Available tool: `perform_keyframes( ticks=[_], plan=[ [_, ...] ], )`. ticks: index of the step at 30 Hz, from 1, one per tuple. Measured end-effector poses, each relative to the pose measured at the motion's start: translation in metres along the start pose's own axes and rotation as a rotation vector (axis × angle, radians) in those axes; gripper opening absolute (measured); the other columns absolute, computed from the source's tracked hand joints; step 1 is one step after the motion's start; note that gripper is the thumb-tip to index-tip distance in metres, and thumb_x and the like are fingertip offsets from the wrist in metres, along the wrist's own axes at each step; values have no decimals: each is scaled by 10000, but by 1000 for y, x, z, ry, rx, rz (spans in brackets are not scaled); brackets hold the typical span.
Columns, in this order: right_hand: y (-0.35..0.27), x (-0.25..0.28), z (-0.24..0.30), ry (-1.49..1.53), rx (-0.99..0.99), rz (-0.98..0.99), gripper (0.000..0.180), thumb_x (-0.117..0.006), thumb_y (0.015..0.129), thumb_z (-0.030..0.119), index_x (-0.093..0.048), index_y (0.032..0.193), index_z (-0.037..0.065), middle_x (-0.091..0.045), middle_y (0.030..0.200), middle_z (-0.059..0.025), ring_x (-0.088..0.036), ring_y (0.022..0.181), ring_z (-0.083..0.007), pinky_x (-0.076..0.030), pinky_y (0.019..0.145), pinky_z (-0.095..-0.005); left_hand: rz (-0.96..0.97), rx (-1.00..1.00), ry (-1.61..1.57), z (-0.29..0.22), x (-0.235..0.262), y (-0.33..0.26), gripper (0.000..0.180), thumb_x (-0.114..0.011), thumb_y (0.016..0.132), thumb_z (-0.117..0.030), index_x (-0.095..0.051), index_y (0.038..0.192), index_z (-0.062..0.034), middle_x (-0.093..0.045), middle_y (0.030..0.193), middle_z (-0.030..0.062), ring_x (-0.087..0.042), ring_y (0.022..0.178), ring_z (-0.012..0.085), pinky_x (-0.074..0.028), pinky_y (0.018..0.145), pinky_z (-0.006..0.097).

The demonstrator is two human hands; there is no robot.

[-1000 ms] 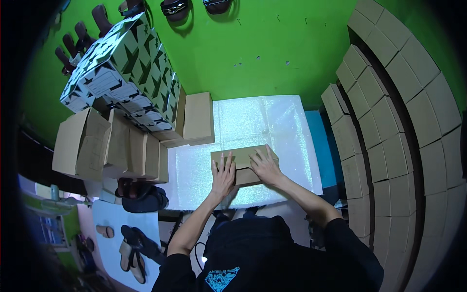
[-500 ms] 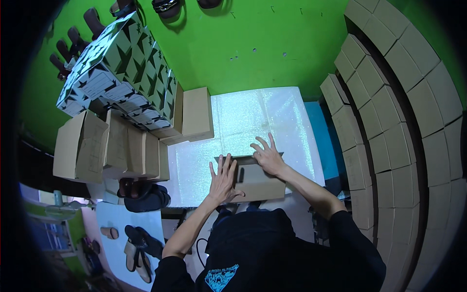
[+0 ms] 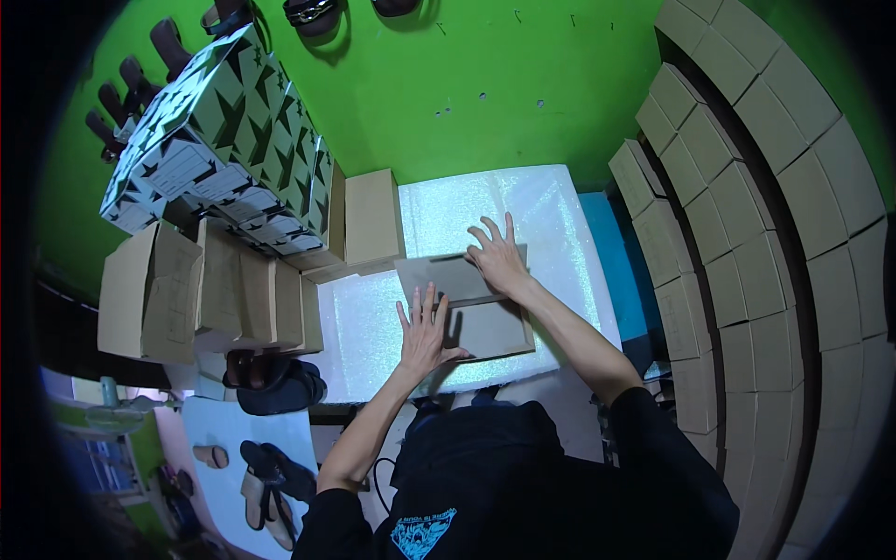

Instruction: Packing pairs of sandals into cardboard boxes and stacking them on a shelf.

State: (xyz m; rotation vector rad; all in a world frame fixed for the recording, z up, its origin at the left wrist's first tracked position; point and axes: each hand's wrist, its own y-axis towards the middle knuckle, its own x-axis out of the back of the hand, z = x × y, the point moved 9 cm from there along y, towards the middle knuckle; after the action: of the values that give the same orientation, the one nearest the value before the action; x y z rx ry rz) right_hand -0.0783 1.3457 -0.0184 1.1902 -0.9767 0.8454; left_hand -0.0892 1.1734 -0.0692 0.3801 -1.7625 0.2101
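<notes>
A brown cardboard box (image 3: 495,333) lies open on the white-covered table in front of me, its lid flap (image 3: 434,280) leaning back on the far side. My left hand (image 3: 425,338) rests at the box's left side, fingers stretched and spread, the thumb reaching over the near left part. Against the lid flap, near its right end, is my right hand (image 3: 501,266). Its fingers are apart and slightly bent, extending past the flap's far edge. Part of the flap and the box's right wall is hidden by the right hand and forearm.
Star-patterned boxes (image 3: 247,121) are stacked at the left, above open brown cartons (image 3: 145,289). Dark shoes (image 3: 280,383) and sandals lie on a lower white surface (image 3: 215,420). Shelves of brown boxes (image 3: 737,243) line the right. Shoes hang on the green wall (image 3: 467,56).
The lid flap has swung back and now lies further over the table. The box has shifted slightly away from me, and my right hand has moved up and away with the flap.
</notes>
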Motion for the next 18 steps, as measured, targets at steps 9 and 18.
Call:
perform_keyframes(
  ticks=[9, 18],
  plan=[
    [-52, 0, 13, 80, -24, -124, 362, -678, 887, 262, -643, 1196, 78, -483, 1384, -146, -373, 1360, -380, -198, 1138, -665, 78, 73, 47, 31, -61, 23, 1045, -522, 812, -771, -343, 1522, -27, -98, 1648, 202, -18, 1517, 434, 11, 1131, 719],
    [-100, -84, -3, -45, -227, 385, 512, -714, 840, 348, -641, 1222, 15, -421, 1461, -199, -255, 1448, -401, -108, 1165, -683, 167, 101, 39, 40, -75, 27, 1037, -521, 812, -776, -343, 1528, -47, -82, 1651, 204, 8, 1512, 455, 28, 1119, 735]
  ],
)
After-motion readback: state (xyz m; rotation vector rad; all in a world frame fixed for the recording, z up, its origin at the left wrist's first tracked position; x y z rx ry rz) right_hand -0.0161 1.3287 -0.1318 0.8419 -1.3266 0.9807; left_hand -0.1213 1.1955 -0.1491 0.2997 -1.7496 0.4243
